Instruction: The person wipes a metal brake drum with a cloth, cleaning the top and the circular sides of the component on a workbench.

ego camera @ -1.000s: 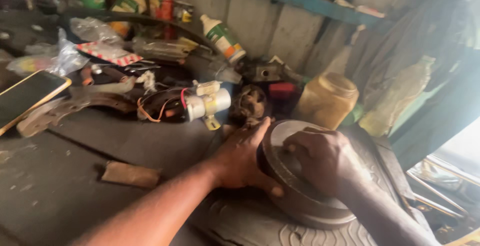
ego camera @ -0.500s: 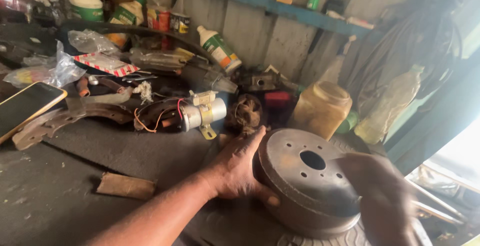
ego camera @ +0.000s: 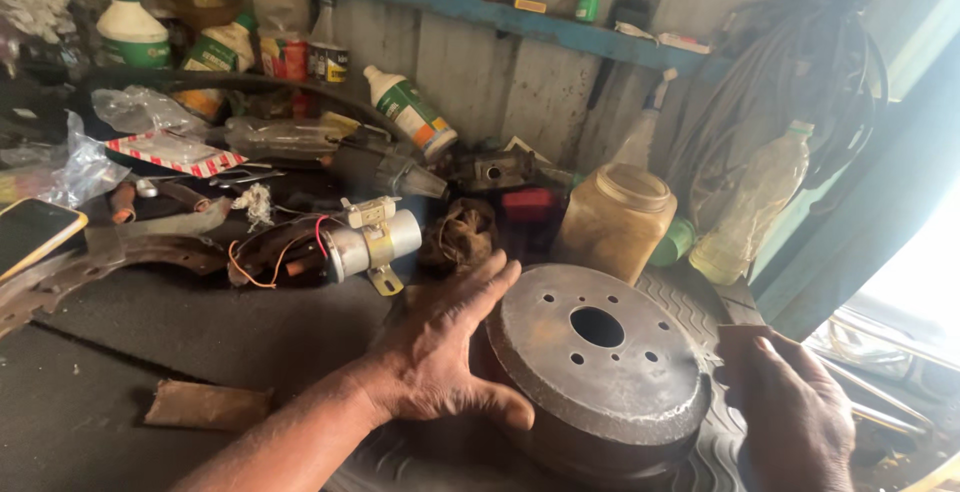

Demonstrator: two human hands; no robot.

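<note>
The right hand (ego camera: 795,417), nearest at about five o'clock, pinches a small brownish piece of what looks like abrasive paper (ego camera: 742,337) just off the rim of the brake drum (ego camera: 597,367); it would do well to lay it flat on the face and rub evenly around the centre hole. The left hand (ego camera: 440,352), grip spread wide and flat against the drum's nine-o'clock side, should brace firmly so the drum stays tilted on the rubber mat (ego camera: 690,302), below the amber jar (ego camera: 612,220) at twelve o'clock.

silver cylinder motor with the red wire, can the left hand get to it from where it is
Probably yes: the left hand rests against the brake drum, and the silver motor lies just beyond its fingertips with only bare dark mat between.
</note>
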